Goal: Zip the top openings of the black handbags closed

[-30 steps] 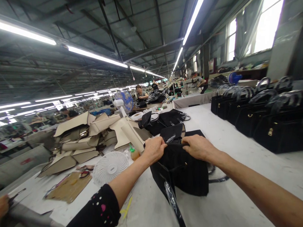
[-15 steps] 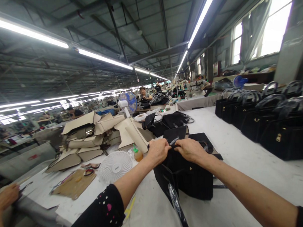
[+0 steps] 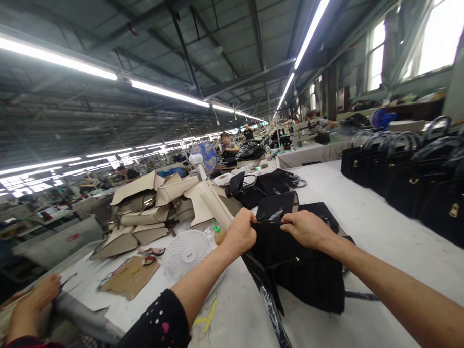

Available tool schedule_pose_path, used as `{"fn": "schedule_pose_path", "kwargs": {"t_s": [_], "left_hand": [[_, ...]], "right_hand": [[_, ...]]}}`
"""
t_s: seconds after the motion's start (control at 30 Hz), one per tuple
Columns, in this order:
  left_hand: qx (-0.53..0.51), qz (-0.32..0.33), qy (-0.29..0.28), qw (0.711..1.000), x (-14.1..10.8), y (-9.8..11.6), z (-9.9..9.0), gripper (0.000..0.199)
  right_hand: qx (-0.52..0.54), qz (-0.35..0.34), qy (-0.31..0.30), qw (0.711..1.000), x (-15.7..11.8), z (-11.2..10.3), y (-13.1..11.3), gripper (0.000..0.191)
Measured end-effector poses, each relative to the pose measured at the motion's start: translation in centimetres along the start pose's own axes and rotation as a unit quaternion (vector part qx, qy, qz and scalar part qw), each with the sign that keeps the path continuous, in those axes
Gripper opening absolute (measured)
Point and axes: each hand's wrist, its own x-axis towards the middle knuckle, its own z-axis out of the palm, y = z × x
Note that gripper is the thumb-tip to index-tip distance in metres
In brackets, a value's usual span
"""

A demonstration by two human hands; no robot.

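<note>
A black handbag (image 3: 308,273) lies tilted on the white table in front of me, with its plastic-wrapped strap hanging down toward me. My left hand (image 3: 242,234) is closed on the left end of the bag's top edge. On the same edge, further right, my right hand (image 3: 304,228) pinches with thumb and fingers. Between the two hands the edge runs fairly straight. A small gold fitting (image 3: 297,259) shows on the bag's side. Behind my hands lie more black bag pieces (image 3: 269,188), some with plastic-wrapped handles.
Finished-looking black handbags (image 3: 410,175) stand in a row at right. Cream bag pieces (image 3: 147,206) are heaped at left, beside a white fan (image 3: 185,253), a green-capped bottle (image 3: 218,233) and a cardboard piece (image 3: 131,277). A co-worker's hand (image 3: 41,294) is at lower left.
My hands have moved apart along the bag's top edge, the right one shifting rightward. The view has turned slightly left, and the co-worker's hand shows more.
</note>
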Motion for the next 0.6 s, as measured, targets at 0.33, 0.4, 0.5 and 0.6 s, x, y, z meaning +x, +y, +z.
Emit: {"fn": "schedule_pose_path", "kwargs": {"t_s": [0.33, 0.4, 0.5, 0.6], "left_hand": [[0.011, 0.041, -0.003, 0.999, -0.15, -0.18, -0.15, 0.022], [0.018, 0.042, -0.004, 0.999, -0.16, -0.11, -0.12, 0.02], [0.034, 0.032, -0.006, 0.999, -0.16, 0.12, -0.17, 0.015], [0.044, 0.022, -0.004, 0.999, -0.11, 0.33, -0.31, 0.012]], "right_hand": [[0.014, -0.011, -0.002, 1.0, -0.42, -0.24, -0.33, 0.023], [0.017, -0.015, -0.002, 1.0, -0.48, -0.2, -0.31, 0.024], [0.017, -0.023, -0.002, 1.0, -0.48, -0.23, -0.26, 0.024], [0.017, -0.027, -0.002, 0.999, -0.51, -0.4, -0.32, 0.024]]}}
